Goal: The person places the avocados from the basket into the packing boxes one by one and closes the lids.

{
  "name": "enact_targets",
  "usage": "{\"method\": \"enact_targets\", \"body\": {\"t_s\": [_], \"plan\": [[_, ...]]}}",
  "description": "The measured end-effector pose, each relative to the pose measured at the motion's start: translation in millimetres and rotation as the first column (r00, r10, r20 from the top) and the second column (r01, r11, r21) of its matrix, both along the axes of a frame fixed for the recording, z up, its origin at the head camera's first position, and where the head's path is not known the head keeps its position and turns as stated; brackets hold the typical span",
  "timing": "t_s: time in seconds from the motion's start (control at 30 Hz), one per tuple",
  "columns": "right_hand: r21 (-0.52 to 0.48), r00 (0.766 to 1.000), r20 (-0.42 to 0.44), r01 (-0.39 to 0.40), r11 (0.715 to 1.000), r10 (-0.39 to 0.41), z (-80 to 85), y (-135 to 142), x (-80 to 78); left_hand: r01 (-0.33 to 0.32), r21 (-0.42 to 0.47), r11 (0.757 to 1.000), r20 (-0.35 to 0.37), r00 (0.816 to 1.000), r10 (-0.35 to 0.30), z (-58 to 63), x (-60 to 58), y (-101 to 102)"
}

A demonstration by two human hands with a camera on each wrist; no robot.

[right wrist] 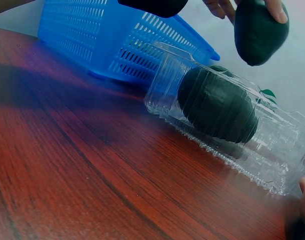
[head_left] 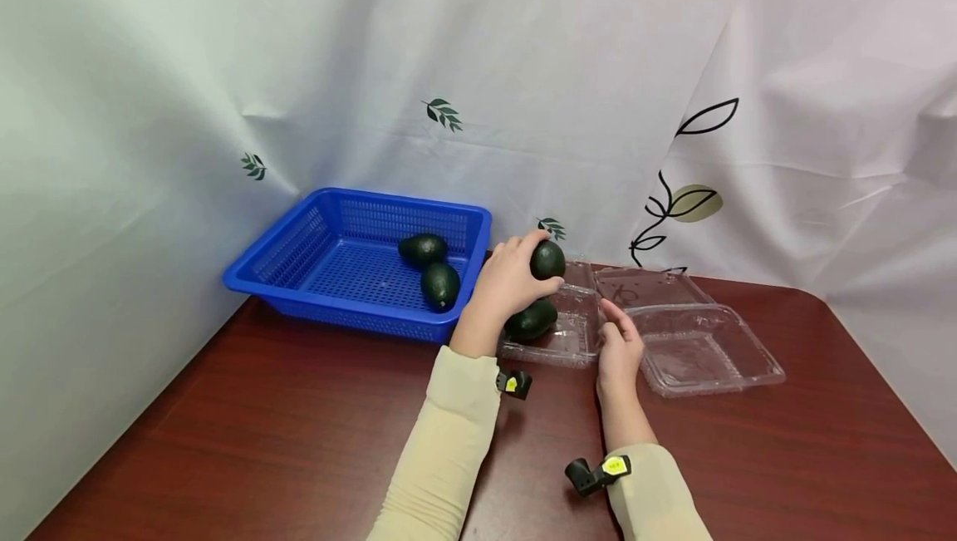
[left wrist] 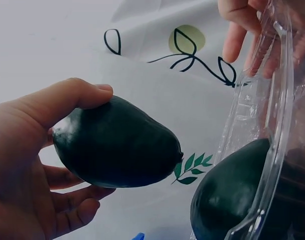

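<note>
My left hand point(head_left: 512, 275) holds a dark green avocado point(head_left: 548, 260) between thumb and fingers, raised over a clear plastic clamshell container point(head_left: 576, 350). In the left wrist view the held avocado point(left wrist: 117, 142) lies sideways with its stem end away from the palm. Another avocado point(head_left: 532, 320) rests inside the container, at its left end; the right wrist view shows this avocado point(right wrist: 217, 105) through the plastic wall. My right hand point(head_left: 620, 354) grips the container's right end, and some of its fingers point(left wrist: 272, 60) show through the plastic in the left wrist view.
A blue plastic basket point(head_left: 359, 321) stands at the back left, with two avocados point(head_left: 423, 249) inside near its right wall. Right of my right hand is a second clear clamshell container point(head_left: 691, 358) with its lid open. Behind the brown table point(head_left: 299, 425) hangs a white leaf-patterned sheet point(head_left: 561, 92).
</note>
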State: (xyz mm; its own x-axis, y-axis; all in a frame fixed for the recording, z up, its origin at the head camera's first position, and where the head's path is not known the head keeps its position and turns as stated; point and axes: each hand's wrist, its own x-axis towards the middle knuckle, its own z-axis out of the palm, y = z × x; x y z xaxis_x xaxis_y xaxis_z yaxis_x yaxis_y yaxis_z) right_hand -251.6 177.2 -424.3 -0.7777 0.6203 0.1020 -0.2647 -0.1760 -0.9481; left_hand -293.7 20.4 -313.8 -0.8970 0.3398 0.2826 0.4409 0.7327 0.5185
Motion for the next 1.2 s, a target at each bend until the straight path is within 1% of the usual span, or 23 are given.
{"method": "enact_targets", "body": {"t_s": [0.23, 0.33, 0.43, 0.53, 0.67, 0.8, 0.9, 1.0, 1.1, 1.2], "plan": [[0.018, 1.000, 0.020, -0.016, 1.000, 0.016, -0.7, 2, 0.7, 0.024, -0.021, 0.999, 0.005, 1.000, -0.024, -0.6, 3.1, 4], [0.020, 0.999, 0.027, -0.019, 1.000, 0.018, -1.3, 1, 1.2, 0.049, -0.006, 0.999, 0.025, 0.998, -0.049, -2.7, 2.4, 4], [0.023, 1.000, 0.025, -0.013, 1.000, 0.012, -1.7, 1, 1.5, 0.062, 0.029, 0.998, 0.053, 0.997, -0.064, -4.1, 1.5, 4], [0.029, 1.000, 0.021, -0.010, 1.000, 0.009, -1.6, 1, 1.0, 0.064, 0.061, 0.996, 0.072, 0.995, -0.068, -4.4, 0.9, 3], [0.030, 1.000, 0.019, -0.009, 0.999, 0.008, -1.3, 1, 0.6, 0.061, 0.075, 0.995, 0.071, 0.995, -0.066, -4.6, 0.1, 4], [0.028, 1.000, 0.012, -0.009, 1.000, 0.009, -1.4, 1, 0.7, 0.046, 0.091, 0.995, 0.087, 0.995, -0.054, -6.4, 0.6, 8], [0.021, 1.000, 0.008, -0.012, 1.000, 0.012, -1.3, 1, 1.0, 0.054, 0.106, 0.993, 0.107, 0.992, -0.065, -8.3, 2.3, 13], [0.023, 1.000, 0.015, -0.017, 1.000, 0.017, -0.9, 1, 1.2, 0.075, 0.102, 0.992, 0.107, 0.990, -0.086, -10.5, 4.1, 19], [0.028, 1.000, 0.022, -0.018, 0.999, 0.017, -0.4, 1, 1.3, 0.073, 0.070, 0.995, 0.099, 0.992, -0.080, -13.0, 5.7, 24], [0.025, 1.000, 0.013, -0.014, 1.000, 0.014, -0.2, 1, 1.0, 0.059, 0.026, 0.998, 0.099, 0.993, -0.061, -15.2, 6.6, 28]]}}
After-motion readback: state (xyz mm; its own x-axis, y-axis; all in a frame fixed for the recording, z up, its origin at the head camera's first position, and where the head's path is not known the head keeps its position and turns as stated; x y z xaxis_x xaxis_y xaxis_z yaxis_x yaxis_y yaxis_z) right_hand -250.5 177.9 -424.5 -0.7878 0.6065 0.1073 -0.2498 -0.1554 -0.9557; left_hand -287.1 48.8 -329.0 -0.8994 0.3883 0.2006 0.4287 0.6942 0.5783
